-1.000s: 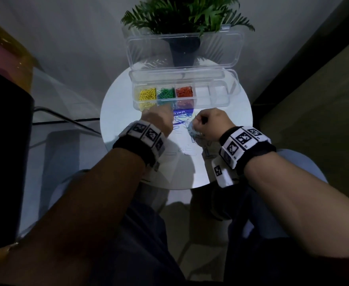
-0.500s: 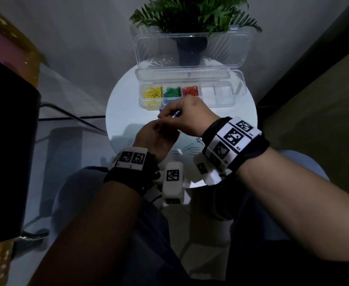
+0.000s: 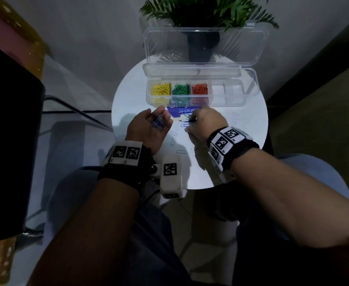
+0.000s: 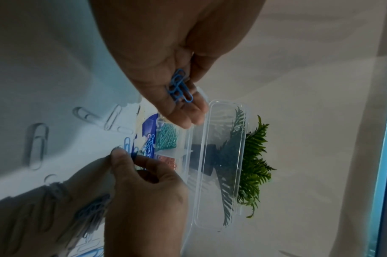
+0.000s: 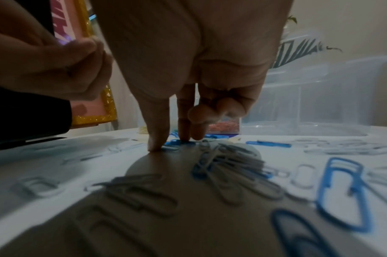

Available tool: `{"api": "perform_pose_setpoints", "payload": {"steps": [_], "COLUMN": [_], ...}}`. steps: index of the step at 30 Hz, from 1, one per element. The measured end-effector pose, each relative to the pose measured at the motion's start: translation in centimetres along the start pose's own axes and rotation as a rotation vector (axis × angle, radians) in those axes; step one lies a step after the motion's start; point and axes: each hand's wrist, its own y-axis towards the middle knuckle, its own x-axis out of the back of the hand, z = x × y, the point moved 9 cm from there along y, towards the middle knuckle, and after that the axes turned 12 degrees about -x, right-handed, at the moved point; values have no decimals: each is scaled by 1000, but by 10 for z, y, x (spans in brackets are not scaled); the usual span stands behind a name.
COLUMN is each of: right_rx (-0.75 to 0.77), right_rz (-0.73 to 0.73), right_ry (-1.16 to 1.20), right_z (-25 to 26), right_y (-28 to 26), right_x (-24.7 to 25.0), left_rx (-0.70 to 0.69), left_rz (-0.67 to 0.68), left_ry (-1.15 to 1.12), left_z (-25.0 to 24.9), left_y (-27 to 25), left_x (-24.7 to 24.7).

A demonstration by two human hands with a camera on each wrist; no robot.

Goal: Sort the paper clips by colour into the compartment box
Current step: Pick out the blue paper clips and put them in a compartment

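Note:
The clear compartment box (image 3: 227,101) stands open at the back of the round white table (image 3: 132,96), with yellow (image 3: 161,90), green (image 3: 180,89) and red clips (image 3: 199,89) in its three left compartments. My left hand (image 3: 165,118) is turned palm up in front of the box and holds a small bunch of blue paper clips (image 4: 179,87) under its thumb. My right hand (image 3: 191,121) reaches down to the table beside it. Its thumb and forefinger pinch a blue clip (image 5: 177,143) that lies flat on the table.
Loose white clips (image 3: 181,151) and blue clips (image 5: 341,191) lie scattered on the table around my right hand. A purple card (image 3: 177,111) lies against the box front. A potted plant (image 3: 202,13) stands behind the raised lid (image 3: 206,46). A dark object (image 3: 8,141) is at the left.
Half a second ago my right hand was over my left hand. It has since moved right and down to the table's clips, and my left hand has turned palm up, nearer the box.

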Motion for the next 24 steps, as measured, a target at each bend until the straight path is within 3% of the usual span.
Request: {"api": "perform_pose_setpoints", "payload": {"steps": [8, 15, 24], "right_rx": [-50, 25, 61], "right_rz": [26, -29, 54], "right_ry": [167, 17, -50], "right_z": [-3, 13, 21], "right_y": [3, 4, 6], "right_x": [-3, -7, -8], "left_rx": [5, -3, -7], "left_rz": [63, 70, 117], "left_ry": [30, 58, 74], "left_z": [-1, -4, -5], "left_y": [2, 2, 4], "left_x": [-8, -10, -16]}}
